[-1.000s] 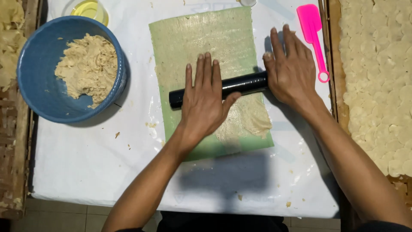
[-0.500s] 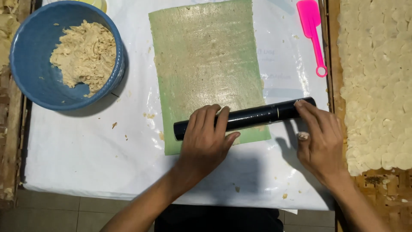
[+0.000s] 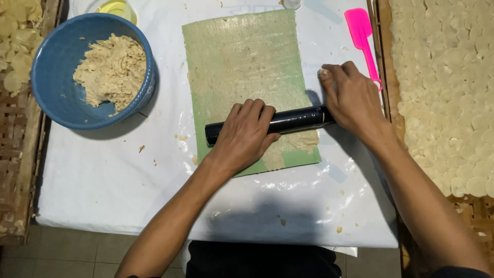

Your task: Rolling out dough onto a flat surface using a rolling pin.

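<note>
My left hand [image 3: 244, 135] and right hand [image 3: 352, 100] press flat, fingers extended, on the black cylindrical rolling pin [image 3: 288, 122]. Beneath them the green rectangular mat [image 3: 247, 62] carries soft, sticky beige dough [image 3: 303, 140]; I judge the pin stiff and best pressed at its ends.

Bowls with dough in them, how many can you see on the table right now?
1: the blue bowl sits at the table's upper left, left of the green sheet. A clear container behind it is mostly cut off.

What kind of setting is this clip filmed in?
Probably a small home or cottage food workshop making crackers by hand. A black roller flattens dough on a green sheet, a blue bowl holds more dough, and pale thin discs lie spread on a woven tray at the right.
</note>
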